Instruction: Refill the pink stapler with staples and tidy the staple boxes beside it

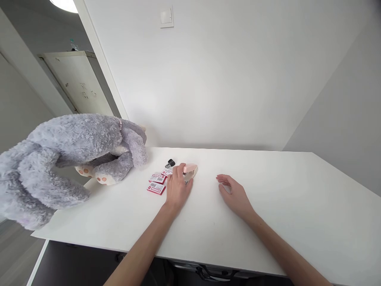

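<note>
My left hand [177,188] is at a small pale pink stapler [190,170], with its fingers at the far left end and the thumb on the near side. Part of the stapler is hidden behind the fingers. A small silvery bit [186,182] shows between thumb and fingers, too small to make out. Just left of this hand lie red-and-white small boxes [157,178] with printed labels. Behind them is a black-headed key-like object [170,163]. My right hand [235,194] rests on the table to the right, fingers loosely curved, thumb apart, holding nothing.
The white table [282,206] runs along a white wall [208,79] with a light switch [166,17]. A big grey plush toy [80,139] drapes over the table's left end. Beyond the doorway stands a pale cabinet [77,81]. Dark drawers or cases show under the front edge.
</note>
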Demonstrator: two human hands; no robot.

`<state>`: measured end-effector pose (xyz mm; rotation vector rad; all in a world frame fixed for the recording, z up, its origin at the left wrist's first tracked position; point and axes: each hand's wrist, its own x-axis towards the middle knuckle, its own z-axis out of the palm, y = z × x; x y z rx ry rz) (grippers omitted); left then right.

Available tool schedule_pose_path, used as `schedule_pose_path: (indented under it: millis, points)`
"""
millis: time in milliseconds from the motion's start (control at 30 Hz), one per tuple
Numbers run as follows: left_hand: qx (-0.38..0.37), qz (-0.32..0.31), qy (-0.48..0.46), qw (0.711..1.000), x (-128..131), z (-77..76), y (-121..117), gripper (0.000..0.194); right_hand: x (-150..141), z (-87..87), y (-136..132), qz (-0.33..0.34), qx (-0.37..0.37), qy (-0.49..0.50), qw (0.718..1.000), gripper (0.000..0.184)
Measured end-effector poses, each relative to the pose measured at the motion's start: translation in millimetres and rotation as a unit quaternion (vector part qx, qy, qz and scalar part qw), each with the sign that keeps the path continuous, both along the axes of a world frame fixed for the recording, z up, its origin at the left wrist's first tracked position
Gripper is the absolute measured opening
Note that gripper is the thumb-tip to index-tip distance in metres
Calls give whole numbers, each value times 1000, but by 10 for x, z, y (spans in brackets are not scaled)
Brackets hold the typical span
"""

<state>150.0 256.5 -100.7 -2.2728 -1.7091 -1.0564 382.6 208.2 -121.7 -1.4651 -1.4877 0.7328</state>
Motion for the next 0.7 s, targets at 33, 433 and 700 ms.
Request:
schedule_pose_path:
  millis: [33, 433, 700]
  points:
    - [4, 7, 0, 1000, -4, -6, 11, 60, 1, 3, -3, 1, -2, 0, 1000, 32]
    - [51, 36, 51, 997, -191, -33, 107, 38, 13, 21, 1, 11, 0, 10, 1000, 29]
    - [0, 29, 124, 992, -190, -84, 76, 32, 18, 30, 2, 14, -11, -2, 1000, 27]
